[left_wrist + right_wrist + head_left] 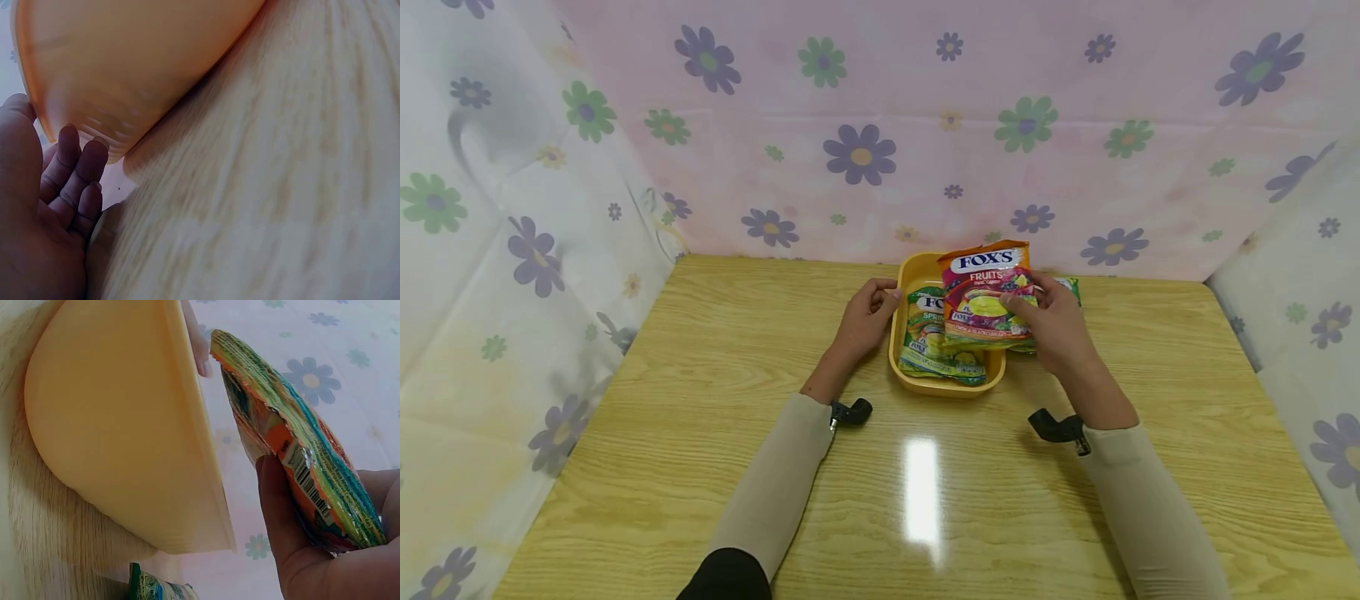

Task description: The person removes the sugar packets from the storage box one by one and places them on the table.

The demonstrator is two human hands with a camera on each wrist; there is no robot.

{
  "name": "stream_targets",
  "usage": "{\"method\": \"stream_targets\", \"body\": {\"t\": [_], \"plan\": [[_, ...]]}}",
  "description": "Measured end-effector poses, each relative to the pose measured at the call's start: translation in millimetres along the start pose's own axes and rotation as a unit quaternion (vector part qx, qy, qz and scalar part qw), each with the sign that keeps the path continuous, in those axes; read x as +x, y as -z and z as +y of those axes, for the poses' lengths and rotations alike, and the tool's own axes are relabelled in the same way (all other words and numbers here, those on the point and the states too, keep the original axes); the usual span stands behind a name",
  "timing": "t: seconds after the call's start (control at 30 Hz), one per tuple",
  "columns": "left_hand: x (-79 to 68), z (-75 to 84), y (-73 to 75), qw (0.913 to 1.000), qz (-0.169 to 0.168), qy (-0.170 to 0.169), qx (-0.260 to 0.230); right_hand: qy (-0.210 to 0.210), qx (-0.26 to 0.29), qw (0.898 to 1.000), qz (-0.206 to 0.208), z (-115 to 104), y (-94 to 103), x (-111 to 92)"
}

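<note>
A yellow plastic tub (pixel 947 388) sits near the table's back edge. Inside it lies a green Fox's Spring candy bag (pixel 925 354). At the tub's left rim, my left hand (pixel 863 321) has its thumb over the edge and its fingers against the outer wall (pixel 125 62). My right hand (pixel 1060 329) grips an orange and purple Fox's Fruits candy bag (pixel 985 287), thumb on the front and fingers behind. This bag overlaps the tub's right side in the head view. The right wrist view shows the bag's edge (pixel 300 444) raised above the tub's rim.
Another green candy bag (pixel 1067 287), partly hidden by my right hand, lies on the table right of the tub. Wood-grain tabletop (pixel 970 517) stretches toward me. A flowered cloth (pixel 925 125) hangs close behind the table.
</note>
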State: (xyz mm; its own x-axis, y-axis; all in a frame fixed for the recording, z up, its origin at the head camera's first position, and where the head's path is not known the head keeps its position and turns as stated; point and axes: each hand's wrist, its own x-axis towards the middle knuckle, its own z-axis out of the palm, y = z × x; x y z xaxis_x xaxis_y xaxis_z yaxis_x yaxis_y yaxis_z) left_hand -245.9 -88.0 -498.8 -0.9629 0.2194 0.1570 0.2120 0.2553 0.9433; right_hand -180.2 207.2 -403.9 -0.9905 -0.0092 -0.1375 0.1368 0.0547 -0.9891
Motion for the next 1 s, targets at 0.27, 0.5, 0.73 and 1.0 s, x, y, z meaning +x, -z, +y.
{"method": "stream_targets", "body": {"t": [0.27, 0.5, 0.73, 1.0], "plan": [[-0.3, 0.2, -0.4, 1.0, 0.002, -0.002, -0.003, 0.004, 0.045, 0.999, 0.001, 2, 8.3, 0], [-1.0, -0.2, -0.3, 1.0, -0.001, -0.001, -0.003, 0.018, 0.047, 0.999, 0.016, 4, 14.7, 1], [-0.6, 0.5, -0.2, 1.0, -0.002, 0.0, 0.001, 0.013, 0.071, 0.997, 0.022, 7, 26.2, -2], [0.0, -0.4, -0.3, 1.0, 0.002, 0.007, 0.003, 0.004, 0.088, 0.995, 0.046, 10, 47.9, -8]]}}
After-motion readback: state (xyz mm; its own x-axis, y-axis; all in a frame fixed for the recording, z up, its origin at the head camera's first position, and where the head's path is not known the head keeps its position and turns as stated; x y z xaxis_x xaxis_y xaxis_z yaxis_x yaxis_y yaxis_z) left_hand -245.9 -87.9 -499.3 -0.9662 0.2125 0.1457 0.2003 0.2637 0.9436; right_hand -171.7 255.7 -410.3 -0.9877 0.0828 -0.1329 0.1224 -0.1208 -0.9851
